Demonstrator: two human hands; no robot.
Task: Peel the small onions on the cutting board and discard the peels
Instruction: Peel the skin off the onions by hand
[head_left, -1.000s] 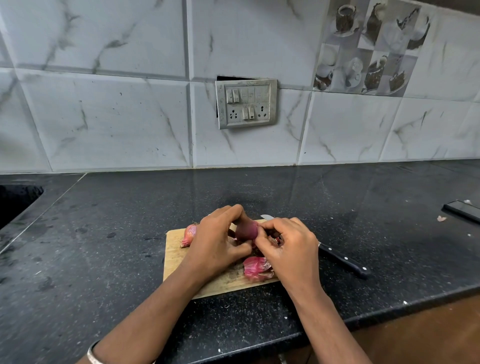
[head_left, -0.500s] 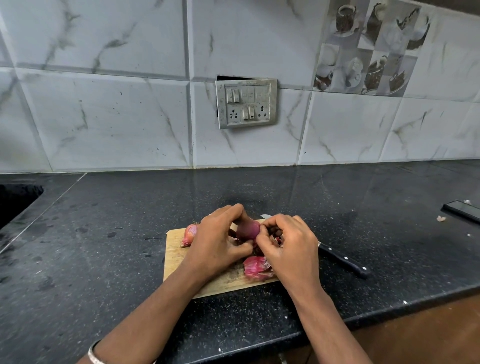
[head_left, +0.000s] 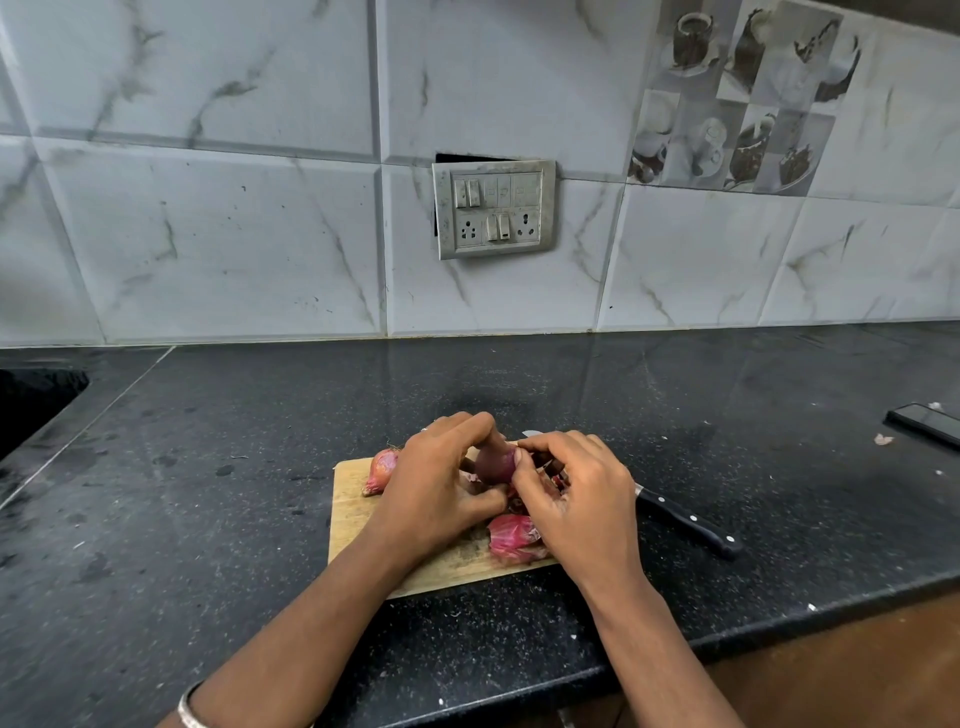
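A wooden cutting board (head_left: 358, 525) lies on the black counter. Above it my left hand (head_left: 441, 488) grips a small purple onion (head_left: 493, 464) between thumb and fingers. My right hand (head_left: 576, 499) pinches at the onion's right end with curled fingertips. An unpeeled pink onion (head_left: 382, 469) lies at the board's far left corner. A pile of pink peels (head_left: 511, 538) sits on the board's near right part, partly under my right hand. More dark peel scraps lie between my hands, mostly hidden.
A black-handled knife (head_left: 685, 522) lies right of the board, its blade tip showing behind my hands. A dark phone (head_left: 924, 423) rests at the far right, with a peel scrap (head_left: 883, 439) beside it. A sink opening (head_left: 31, 405) is at far left. The counter edge runs close in front.
My right fingertips have shifted slightly on the onion's end while the left hand keeps holding it. Board, knife and peels have not moved.
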